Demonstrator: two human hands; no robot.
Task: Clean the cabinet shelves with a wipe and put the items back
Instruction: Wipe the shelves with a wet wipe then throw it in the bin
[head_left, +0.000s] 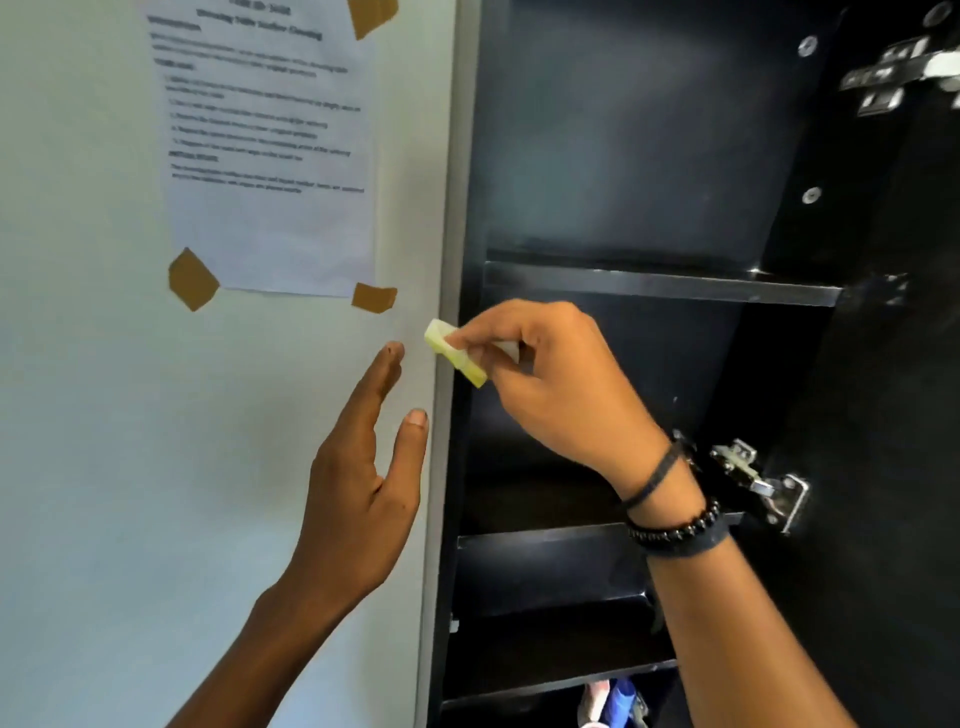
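Note:
The black cabinet stands open, its upper shelf (660, 286) and middle shelf (540, 540) bare. My right hand (550, 384) is raised in front of the middle compartment and pinches a small yellow-green and white item (454, 353) between thumb and fingers, near the cabinet's left edge. My left hand (363, 483) is open, fingers spread, held flat beside the white wall just left of the cabinet frame. It holds nothing. No wipe shows in view.
A printed sheet (270, 156) is taped to the white wall with brown tape. Metal hinges (758, 478) sit on the cabinet's right side by the open door (893, 364). Several small items (613, 701) lie in the lowest visible compartment.

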